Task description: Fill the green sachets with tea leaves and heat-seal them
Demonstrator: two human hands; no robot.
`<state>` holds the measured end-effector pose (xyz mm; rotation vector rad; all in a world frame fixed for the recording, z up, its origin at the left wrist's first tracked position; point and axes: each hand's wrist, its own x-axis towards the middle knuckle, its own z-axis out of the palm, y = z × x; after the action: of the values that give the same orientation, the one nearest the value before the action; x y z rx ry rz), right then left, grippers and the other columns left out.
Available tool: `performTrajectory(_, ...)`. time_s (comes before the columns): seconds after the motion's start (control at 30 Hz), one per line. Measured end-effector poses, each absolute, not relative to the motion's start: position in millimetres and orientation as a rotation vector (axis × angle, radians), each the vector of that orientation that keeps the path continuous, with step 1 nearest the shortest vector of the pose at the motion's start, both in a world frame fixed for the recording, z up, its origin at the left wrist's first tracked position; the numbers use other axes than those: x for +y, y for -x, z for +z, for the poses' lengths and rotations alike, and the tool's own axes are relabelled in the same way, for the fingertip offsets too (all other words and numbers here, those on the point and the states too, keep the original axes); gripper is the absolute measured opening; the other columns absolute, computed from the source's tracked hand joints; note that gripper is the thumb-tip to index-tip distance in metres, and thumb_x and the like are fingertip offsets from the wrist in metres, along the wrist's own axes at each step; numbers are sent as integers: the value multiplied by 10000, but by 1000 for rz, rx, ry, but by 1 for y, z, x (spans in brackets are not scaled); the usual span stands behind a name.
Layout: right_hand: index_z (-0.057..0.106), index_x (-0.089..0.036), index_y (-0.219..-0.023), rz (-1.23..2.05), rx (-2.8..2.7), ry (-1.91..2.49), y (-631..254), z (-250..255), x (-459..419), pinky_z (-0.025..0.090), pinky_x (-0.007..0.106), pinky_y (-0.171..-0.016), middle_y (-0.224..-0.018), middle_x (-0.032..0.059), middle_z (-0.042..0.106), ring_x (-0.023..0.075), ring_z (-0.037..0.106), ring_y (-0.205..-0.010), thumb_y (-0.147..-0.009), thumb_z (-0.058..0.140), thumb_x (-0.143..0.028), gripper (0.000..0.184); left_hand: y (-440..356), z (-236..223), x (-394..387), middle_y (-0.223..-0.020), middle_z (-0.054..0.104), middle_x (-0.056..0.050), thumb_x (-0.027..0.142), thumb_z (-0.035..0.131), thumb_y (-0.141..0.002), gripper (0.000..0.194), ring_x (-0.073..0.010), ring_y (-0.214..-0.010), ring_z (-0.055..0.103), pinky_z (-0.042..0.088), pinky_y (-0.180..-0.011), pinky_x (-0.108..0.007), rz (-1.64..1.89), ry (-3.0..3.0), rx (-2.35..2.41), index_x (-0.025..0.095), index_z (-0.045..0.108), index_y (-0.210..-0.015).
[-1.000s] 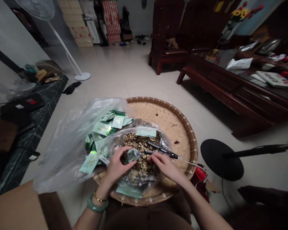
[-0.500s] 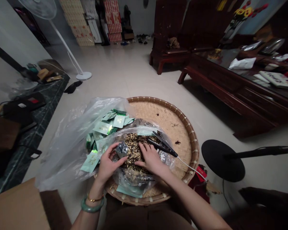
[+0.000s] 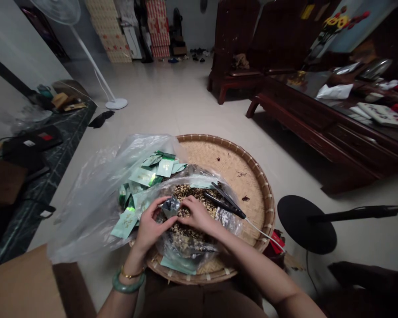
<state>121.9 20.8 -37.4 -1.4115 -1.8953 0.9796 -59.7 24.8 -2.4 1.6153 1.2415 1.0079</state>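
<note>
My left hand (image 3: 151, 224) holds a small foil sachet (image 3: 170, 206) upright, its silvery mouth uppermost, between thumb and fingers. My right hand (image 3: 199, 215) is at the sachet's right side with fingertips drawn together; what they hold is hidden. Below both hands, a loose dark-and-yellowish dried mix (image 3: 185, 231) lies in an opened clear plastic bag (image 3: 199, 251). A black two-armed tong-like tool (image 3: 226, 205) with a white cord rests, jaws apart, beside the right hand. Left of the hands, several pale green sachets (image 3: 142, 176) lie heaped on a larger clear bag (image 3: 89, 207).
Everything sits on a round woven bamboo tray (image 3: 269, 194). A flat green sachet (image 3: 179, 264) lies at its near edge. A black round stand base (image 3: 307, 224) is on the right, a cardboard box (image 3: 23, 282) on the near left. Dark wooden furniture (image 3: 318, 128) stands beyond.
My right hand has moved left from the dried mix to the sachet, its fingers drawing together. My left hand keeps the sachet in nearly the same place.
</note>
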Motion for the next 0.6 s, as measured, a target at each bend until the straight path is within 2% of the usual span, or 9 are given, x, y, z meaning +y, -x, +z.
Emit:
performTrajectory(0.1,652,-192,-867,1196,-1512,1333,-134,-36,28,436,321,-862,-916,9,623,184,582,-896,-685,729,-219,200,59,-1,26,-1133,671,-91,329,746,-663,456,-250,-1049,642,534,-905,-384,1023,-1607,1241,187,606,-1072)
performTrajectory(0.23,645,-207,-918,1617,-776,1151,-140,-32,30,468,298,-789,-826,-20,666,171,620,-802,-715,694,-379,270,56,0,27,-1123,678,-91,323,746,-656,451,-248,-1024,655,541,-894,-383,1034,-1616,1242,187,616,-1066)
performTrajectory(0.37,613,-193,-799,1898,-221,932,-139,-31,29,517,351,-736,-710,4,678,203,667,-747,-781,576,-474,284,54,2,27,-1107,686,-86,320,740,-660,446,-238,-978,673,554,-867,-379,1017,-1624,1226,186,617,-1068)
performTrajectory(0.5,569,-189,-708,1934,-30,829,-135,-31,31,536,389,-760,-705,33,695,220,684,-778,-806,532,-400,235,54,3,25,-1107,685,-85,305,735,-668,438,-233,-980,672,556,-860,-370,1017,-1630,1210,187,612,-1072)
performTrajectory(0.6,591,-174,-737,1894,-33,752,-134,-30,32,537,397,-786,-751,49,709,224,686,-814,-794,528,-286,140,54,3,24,-1106,684,-79,293,732,-676,430,-232,-999,662,549,-874,-373,1014,-1649,1208,192,611,-1076)
